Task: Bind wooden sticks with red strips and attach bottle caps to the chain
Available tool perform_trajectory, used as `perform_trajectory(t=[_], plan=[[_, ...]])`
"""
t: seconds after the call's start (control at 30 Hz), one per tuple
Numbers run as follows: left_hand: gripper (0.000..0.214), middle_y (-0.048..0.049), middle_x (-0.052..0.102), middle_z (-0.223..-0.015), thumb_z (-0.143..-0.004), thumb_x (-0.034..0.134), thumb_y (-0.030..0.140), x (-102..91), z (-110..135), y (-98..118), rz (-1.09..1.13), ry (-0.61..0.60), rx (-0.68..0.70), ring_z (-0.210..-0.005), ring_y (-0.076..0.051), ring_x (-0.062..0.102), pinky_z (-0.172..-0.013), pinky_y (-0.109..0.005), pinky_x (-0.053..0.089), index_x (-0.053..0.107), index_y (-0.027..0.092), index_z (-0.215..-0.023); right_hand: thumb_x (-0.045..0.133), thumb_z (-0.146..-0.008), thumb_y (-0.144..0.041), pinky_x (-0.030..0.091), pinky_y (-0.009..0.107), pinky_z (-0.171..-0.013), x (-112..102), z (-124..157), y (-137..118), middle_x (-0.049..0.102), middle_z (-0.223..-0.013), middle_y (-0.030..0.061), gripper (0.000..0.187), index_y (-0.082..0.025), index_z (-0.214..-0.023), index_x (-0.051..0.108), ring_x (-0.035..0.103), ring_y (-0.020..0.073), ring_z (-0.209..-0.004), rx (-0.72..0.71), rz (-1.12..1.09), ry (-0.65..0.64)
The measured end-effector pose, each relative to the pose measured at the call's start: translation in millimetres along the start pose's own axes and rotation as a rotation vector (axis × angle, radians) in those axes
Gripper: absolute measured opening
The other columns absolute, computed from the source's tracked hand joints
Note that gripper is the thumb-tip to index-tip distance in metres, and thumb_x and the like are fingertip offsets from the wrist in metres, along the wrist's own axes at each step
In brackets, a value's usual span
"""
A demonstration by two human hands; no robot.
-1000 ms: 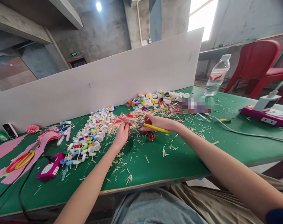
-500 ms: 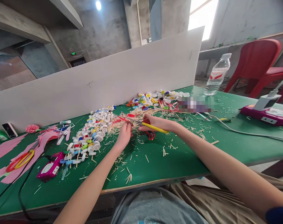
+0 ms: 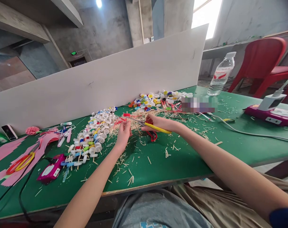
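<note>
My left hand (image 3: 124, 133) is closed in a pinch over the heap of thin wooden sticks (image 3: 144, 114). What its fingertips hold is too small to make out. Right above them shows a small red piece (image 3: 126, 114), and thin red strands (image 3: 120, 121) lie beside the fingers. To the right, my right hand (image 3: 153, 122) grips yellow-handled scissors (image 3: 161, 129), their blades pointing left toward my left fingertips. Beneath the scissors a dark red loop (image 3: 152, 136) rests on the table. Left of my hands spreads a pile of bottle caps (image 3: 96, 133), several with sticks in them.
A white panel (image 3: 98, 79) stands along the back of the green table (image 3: 177, 171). More caps (image 3: 153, 99) lie behind. Pink paper (image 3: 46, 139), other scissors (image 3: 22, 163) and a purple socket block (image 3: 51, 169) are left; a water bottle (image 3: 221, 76) and another purple socket block (image 3: 272, 115) right.
My left hand has shifted slightly left and up, away from the scissors; the small red piece has moved the same way. My right hand has barely moved.
</note>
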State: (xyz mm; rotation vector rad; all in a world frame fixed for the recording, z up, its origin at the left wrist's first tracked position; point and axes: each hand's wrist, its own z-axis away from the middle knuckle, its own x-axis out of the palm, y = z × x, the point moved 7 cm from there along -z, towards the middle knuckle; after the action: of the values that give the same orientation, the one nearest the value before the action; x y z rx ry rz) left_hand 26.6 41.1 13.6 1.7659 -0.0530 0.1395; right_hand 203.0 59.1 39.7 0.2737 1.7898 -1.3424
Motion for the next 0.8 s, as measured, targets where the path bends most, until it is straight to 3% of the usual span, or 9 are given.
perform_trajectory(t=[0.2,0.47,0.8], plan=[[0.037,0.0096,0.023,-0.055,-0.072,0.070,0.047,14.5,3.4,1.8,0.120,-0.115,-0.029,-0.046,-0.005,0.021,-0.044,-0.019,0.022,0.052,0.018,-0.088,0.066,-0.064,-0.065,0.038,0.030,-0.054,1.2,1.6,-5.3,0.061,-0.080,0.0015,0.058,-0.023,-0.097,0.046,0.051,0.0145,-0.063,-0.013,-0.007,0.002],[0.036,0.0117,0.024,-0.049,-0.068,0.074,0.041,15.0,2.5,-0.8,0.190,-0.115,-0.082,-0.042,-0.003,0.021,-0.043,-0.019,0.020,0.050,0.017,-0.077,0.066,-0.063,-0.067,0.038,0.030,-0.055,0.6,2.8,-8.3,0.061,-0.081,0.0021,0.058,-0.023,-0.095,0.045,0.052,0.0159,-0.066,-0.002,0.015,0.008],[0.031,0.0114,0.023,-0.050,-0.070,0.071,0.037,2.8,-2.4,-3.2,0.133,-0.067,-0.117,-0.043,-0.004,0.021,-0.042,-0.019,0.019,0.049,0.017,-0.077,0.067,-0.062,-0.067,0.040,0.031,-0.057,-8.2,5.5,-8.5,0.063,-0.090,0.0054,0.061,-0.023,-0.099,0.046,0.055,0.0184,-0.072,0.022,0.030,0.045]])
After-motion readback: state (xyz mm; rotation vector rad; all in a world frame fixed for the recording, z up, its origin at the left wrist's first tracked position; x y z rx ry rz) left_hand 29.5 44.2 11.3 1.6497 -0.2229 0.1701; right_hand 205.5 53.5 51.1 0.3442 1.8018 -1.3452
